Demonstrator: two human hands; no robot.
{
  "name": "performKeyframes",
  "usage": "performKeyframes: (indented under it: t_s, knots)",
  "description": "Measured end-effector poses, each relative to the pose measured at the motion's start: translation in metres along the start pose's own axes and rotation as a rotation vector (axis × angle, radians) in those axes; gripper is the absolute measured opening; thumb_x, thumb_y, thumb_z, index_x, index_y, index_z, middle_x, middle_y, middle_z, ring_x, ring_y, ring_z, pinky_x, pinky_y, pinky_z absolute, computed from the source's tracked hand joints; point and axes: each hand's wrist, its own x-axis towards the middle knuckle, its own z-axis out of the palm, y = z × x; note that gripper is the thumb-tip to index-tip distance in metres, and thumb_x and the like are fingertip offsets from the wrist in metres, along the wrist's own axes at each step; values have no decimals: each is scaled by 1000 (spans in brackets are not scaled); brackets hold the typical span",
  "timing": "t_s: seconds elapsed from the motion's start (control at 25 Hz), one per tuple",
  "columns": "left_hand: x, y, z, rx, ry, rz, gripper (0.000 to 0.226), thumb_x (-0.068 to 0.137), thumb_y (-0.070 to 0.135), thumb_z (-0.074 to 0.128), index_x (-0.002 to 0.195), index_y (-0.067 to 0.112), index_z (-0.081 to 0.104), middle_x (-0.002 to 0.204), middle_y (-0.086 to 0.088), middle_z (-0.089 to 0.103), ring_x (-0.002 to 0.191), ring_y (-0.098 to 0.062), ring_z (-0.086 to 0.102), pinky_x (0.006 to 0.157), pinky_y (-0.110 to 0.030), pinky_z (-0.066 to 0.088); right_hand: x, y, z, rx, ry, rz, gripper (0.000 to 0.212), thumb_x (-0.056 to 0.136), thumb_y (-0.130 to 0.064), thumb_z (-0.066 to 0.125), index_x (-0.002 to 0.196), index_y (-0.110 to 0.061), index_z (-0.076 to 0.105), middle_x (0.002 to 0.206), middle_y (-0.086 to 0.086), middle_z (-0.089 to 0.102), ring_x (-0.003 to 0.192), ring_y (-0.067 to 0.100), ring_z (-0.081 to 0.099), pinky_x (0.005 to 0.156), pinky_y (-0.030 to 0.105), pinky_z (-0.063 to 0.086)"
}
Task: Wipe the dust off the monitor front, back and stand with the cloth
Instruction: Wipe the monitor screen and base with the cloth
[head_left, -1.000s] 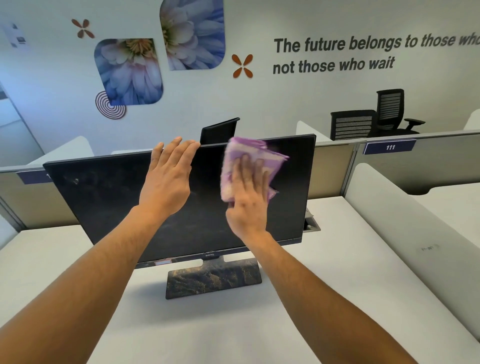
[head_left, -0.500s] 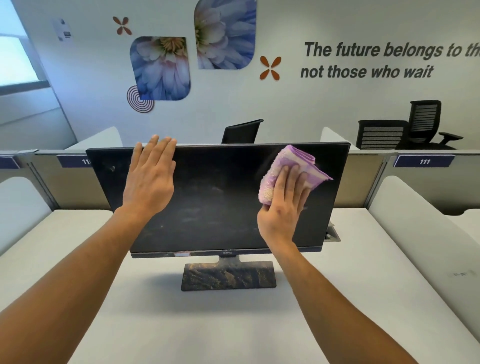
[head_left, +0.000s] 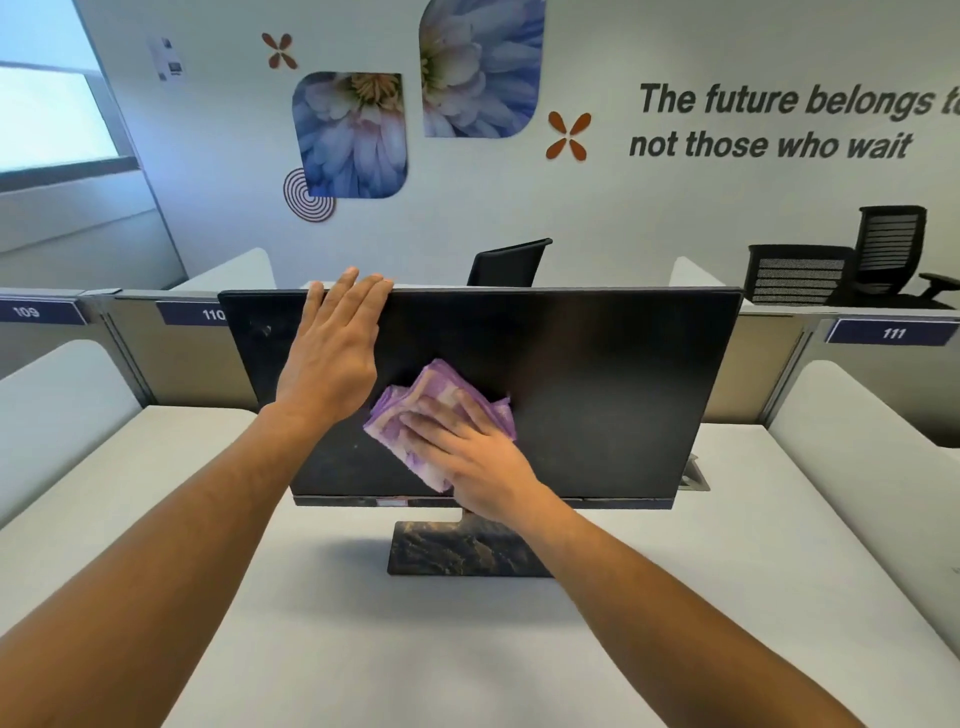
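Monitor (head_left: 597, 395) under both flat, straight-fingered hands: left hand (head_left: 332, 358) at top edge, right hand (head_left: 467, 457) on cloth (head_left: 415, 410).

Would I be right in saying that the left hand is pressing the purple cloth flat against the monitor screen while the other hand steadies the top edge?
Not quite: the hands are swapped. In the head view the right hand presses the purple cloth flat against the monitor screen, while the left hand steadies the top edge with straight fingers.
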Motion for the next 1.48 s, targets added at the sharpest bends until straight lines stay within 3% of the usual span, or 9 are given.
performKeyframes:
  t_s: [0.12,0.28,0.48,0.68,0.84,1.04,1.16,1.28,1.48]
  knots:
    - [2,2,2,0,4,-5,54,98,4,40,150,14,31,156,-5,32,149,-22,14,122,-44,0,-16,25,-13,88,333,392,79,71,-2,58,147,-16,40,155,5,34,148,27,21,119,55,10]
    - [2,4,6,8,14,-7,60,95,1,43,151,17,26,157,-4,29,149,-20,11,122,-45,-1,-20,45,-30,143,652,943,74,81,-4,47,152,-7,25,160,15,20,149,34,10,120,56,7]
    - [2,-2,6,-8,23,-19,68,87,-6,43,151,15,29,156,-5,31,149,-21,13,121,-46,1,21,26,-34,93,532,665,75,74,-2,51,147,-5,37,156,15,31,146,40,18,118,61,10]
    - [1,-1,2,-26,16,0,63,88,1,47,149,13,35,155,-5,35,148,-22,18,121,-45,2,59,0,-34,19,227,217,76,77,-7,59,150,-16,36,157,4,32,150,27,14,119,55,11]
    - [2,-1,1,-1,12,9,74,79,-8,45,149,13,33,155,-5,34,148,-22,17,122,-44,2,30,16,-38,50,379,438,72,75,-1,58,145,-10,43,155,7,36,147,30,21,119,56,16]
    - [3,7,3,30,-3,-18,78,80,-10,46,151,17,28,158,-4,28,150,-21,9,122,-46,-1,-21,45,-45,107,491,836,78,80,4,60,151,-5,28,160,13,21,149,35,11,117,60,17]
    - [3,4,1,25,-27,-29,71,86,-3,46,151,17,27,159,-3,25,150,-20,6,122,-45,-1,-10,36,-50,146,423,797,80,80,1,57,152,-6,24,161,12,16,150,35,5,119,58,14]
    - [1,8,-4,-23,-38,-45,59,96,12,41,153,17,25,161,-1,20,150,-16,0,122,-39,-4,12,14,-50,202,279,548,77,77,-5,57,150,-9,34,161,7,21,150,33,6,120,56,10]
    - [-50,49,-3,-335,103,-176,54,101,34,35,152,18,29,160,2,23,149,-11,11,121,-37,12,31,-30,-51,489,235,427,65,85,-12,69,145,-14,43,151,6,42,140,25,37,116,41,32]
